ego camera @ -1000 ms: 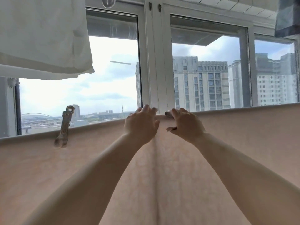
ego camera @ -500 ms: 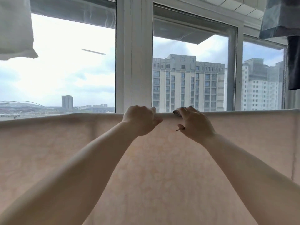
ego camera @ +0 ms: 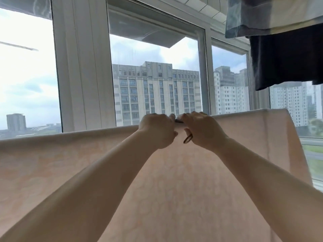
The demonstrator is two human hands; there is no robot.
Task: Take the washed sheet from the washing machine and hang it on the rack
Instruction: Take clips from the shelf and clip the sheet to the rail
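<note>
Head view
Sheet: my pale peach sheet (ego camera: 174, 180) hangs over a rail hidden under its top fold. It spreads across the whole lower part of the view, and its right edge falls away near the right side.
Rack: I cannot see the bar itself, only the straight top line that the cloth makes over it.
Left hand: my left hand (ego camera: 157, 131) is at the top edge of the sheet, fingers curled over the fold and gripping the cloth there, knuckles toward me.
Right hand: my right hand (ego camera: 203, 131) is just beside the left, nearly touching it, also at the top edge. Its fingers are curled round a peg (ego camera: 187, 138); one dark end shows between my two hands at the fold and a brownish looped end sticks out below my thumb.
Peg: whether it already bites on the cloth I cannot tell, my fingers cover it.
Window: white-framed window (ego camera: 82, 67) stands behind the sheet, with tall buildings (ego camera: 155, 93) and cloudy sky beyond the glass.
Other laundry: a blue-patterned cloth (ego camera: 272, 13) and a dark garment (ego camera: 286, 58) hang at the upper right, above the sheet and apart from it.
</note>
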